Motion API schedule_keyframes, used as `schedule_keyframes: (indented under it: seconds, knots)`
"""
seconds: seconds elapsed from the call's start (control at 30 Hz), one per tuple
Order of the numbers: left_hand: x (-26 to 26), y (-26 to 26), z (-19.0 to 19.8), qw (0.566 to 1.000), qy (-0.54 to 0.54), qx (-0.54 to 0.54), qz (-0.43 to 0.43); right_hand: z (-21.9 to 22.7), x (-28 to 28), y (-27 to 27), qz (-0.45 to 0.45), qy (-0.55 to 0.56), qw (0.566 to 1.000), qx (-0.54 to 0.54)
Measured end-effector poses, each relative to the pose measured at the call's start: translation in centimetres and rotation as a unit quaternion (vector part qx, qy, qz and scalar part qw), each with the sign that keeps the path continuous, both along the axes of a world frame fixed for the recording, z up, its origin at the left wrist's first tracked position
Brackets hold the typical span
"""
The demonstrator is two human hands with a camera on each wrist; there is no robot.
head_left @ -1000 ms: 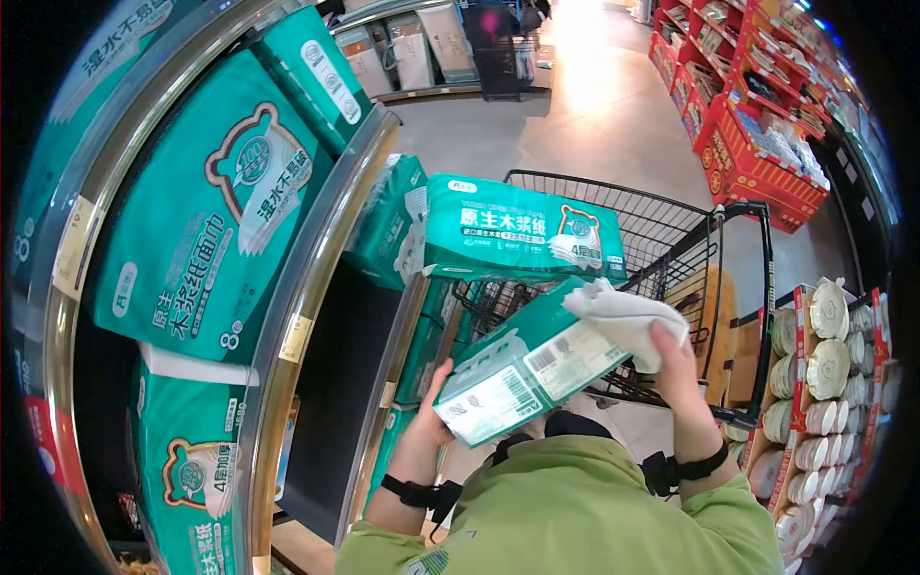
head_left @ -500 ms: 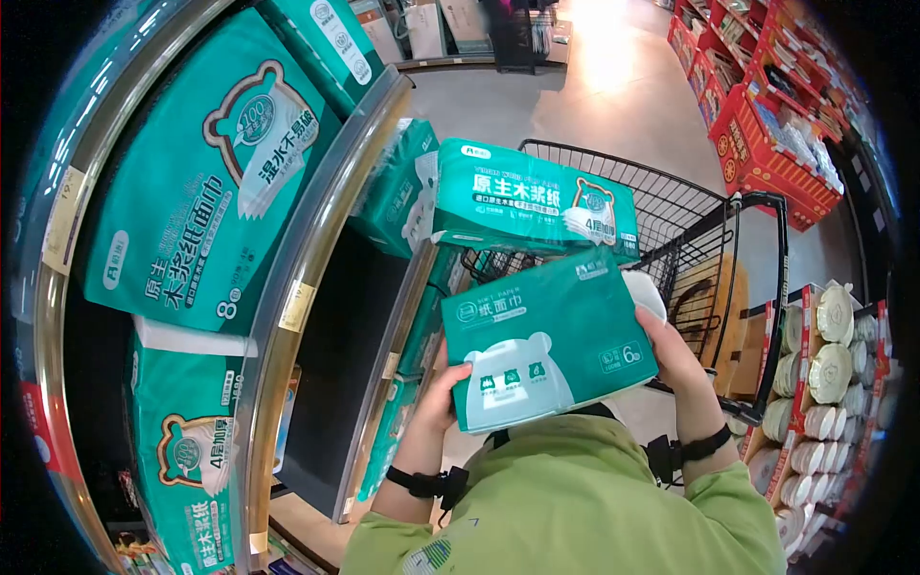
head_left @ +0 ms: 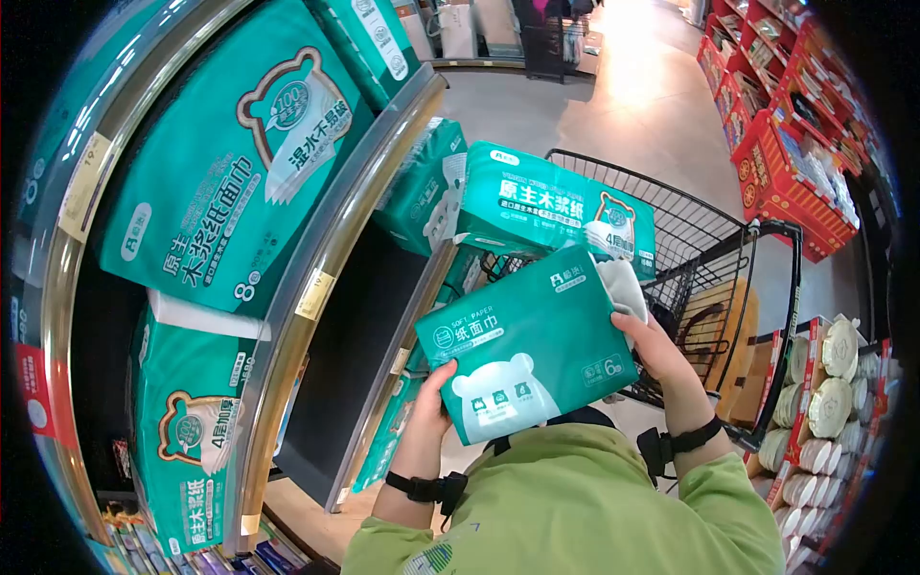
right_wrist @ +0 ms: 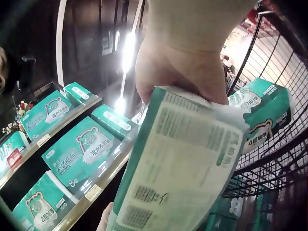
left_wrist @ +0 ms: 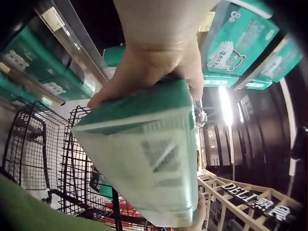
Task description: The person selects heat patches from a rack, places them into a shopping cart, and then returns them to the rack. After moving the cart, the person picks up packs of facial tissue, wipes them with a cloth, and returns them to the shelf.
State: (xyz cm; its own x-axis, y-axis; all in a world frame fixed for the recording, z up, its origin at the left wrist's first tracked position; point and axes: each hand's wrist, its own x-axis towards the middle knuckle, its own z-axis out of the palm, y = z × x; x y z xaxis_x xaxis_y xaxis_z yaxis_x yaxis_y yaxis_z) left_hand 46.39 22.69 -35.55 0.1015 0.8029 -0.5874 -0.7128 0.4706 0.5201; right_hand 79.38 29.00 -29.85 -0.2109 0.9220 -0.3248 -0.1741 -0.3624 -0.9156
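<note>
A green pack of facial tissues (head_left: 527, 345) is held in front of the chest between both hands, its printed front with a white bear shape facing up toward the head camera. My left hand (head_left: 433, 398) grips its left end, thumb over the front edge. At the opposite end my right hand (head_left: 655, 350) holds on, thumb at the edge beside a crumpled whitish flap (head_left: 625, 287). Both wrist views show a pale side of the pack (left_wrist: 144, 159) with printed panels; in the right wrist view, my right hand (right_wrist: 185, 72) wraps the top end.
Shelves of larger green tissue packs (head_left: 206, 182) with price tags rise on the left. Another green pack (head_left: 551, 206) lies over the near side of a black wire shopping cart (head_left: 700, 249). Stacked white dishes (head_left: 829, 422) stand to the right, red display bins (head_left: 791, 187) behind.
The pack has turned from showing its barcoded side to showing its bear-printed front, then tilted and shifted slightly left. Both hands still hold it. The whitish flap now sits behind its right end.
</note>
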Motion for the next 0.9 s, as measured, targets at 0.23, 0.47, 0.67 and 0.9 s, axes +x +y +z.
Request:
schedule_keyframes:
  seconds: [0.23, 0.47, 0.67, 0.9]
  knots:
    - [-1.0, -2.6, -1.0, 0.981, 0.136, 0.014, 0.139, -6.7, 1.7, 5.4, 0.089, -0.274, 0.943, 0.167]
    - [-0.4, -6.3, -0.2, 0.963, 0.118, 0.056, 0.233, -6.9, -0.1, 6.8, 0.164, -0.561, 0.77, 0.256]
    - [-0.2, -9.9, -0.3, 0.936, 0.164, 0.124, 0.288, -0.4, -7.6, 6.5, 0.297, -0.25, 0.899, 0.205]
    - [-3.6, -11.3, 1.4, 0.902, 0.329, 0.191, 0.205, 0.9, -7.8, 6.6, 0.467, -0.118, 0.87, 0.102]
